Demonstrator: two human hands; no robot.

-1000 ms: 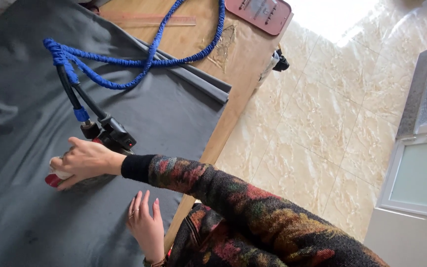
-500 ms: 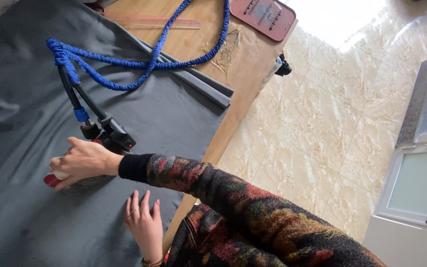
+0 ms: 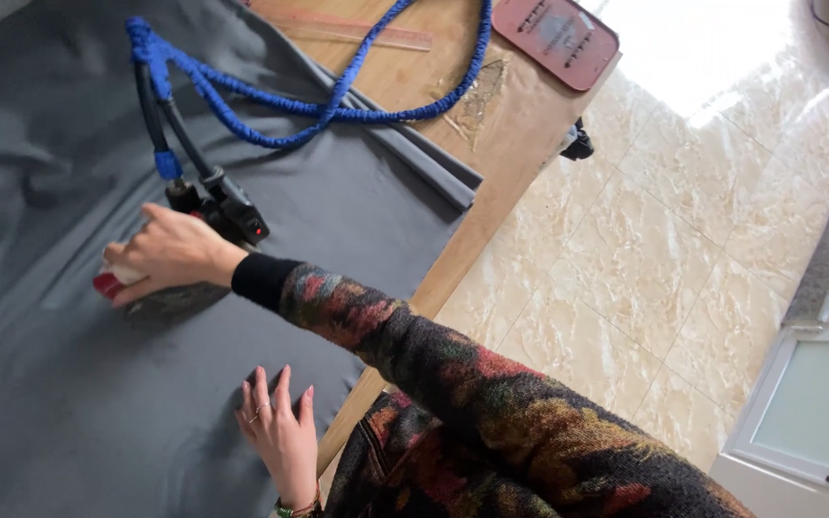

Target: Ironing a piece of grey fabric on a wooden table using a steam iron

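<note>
My right hand [image 3: 170, 254] grips the handle of a steam iron [image 3: 107, 283] with a red tip, whose dark base rests on grey fabric [image 3: 69, 403]. A black cable and a blue braided hose [image 3: 338, 101] run from the iron up across the fabric onto the wooden table [image 3: 491, 206]. My left hand [image 3: 280, 436] lies flat on the fabric near the table's edge, fingers spread, with a ring on one finger. Both sleeves are dark and multicoloured.
A folded hem of the fabric [image 3: 414, 158] lies along the table's bare strip. A wooden ruler [image 3: 357, 29] and a flat reddish device [image 3: 554, 34] sit at the far end. Marble floor tiles [image 3: 626, 259] lie to the right, with a white cabinet [image 3: 817, 422] beyond.
The view has shifted, so the hose and table sit higher in frame. My right hand has slid the iron a little along the fabric. My left hand stays flat.
</note>
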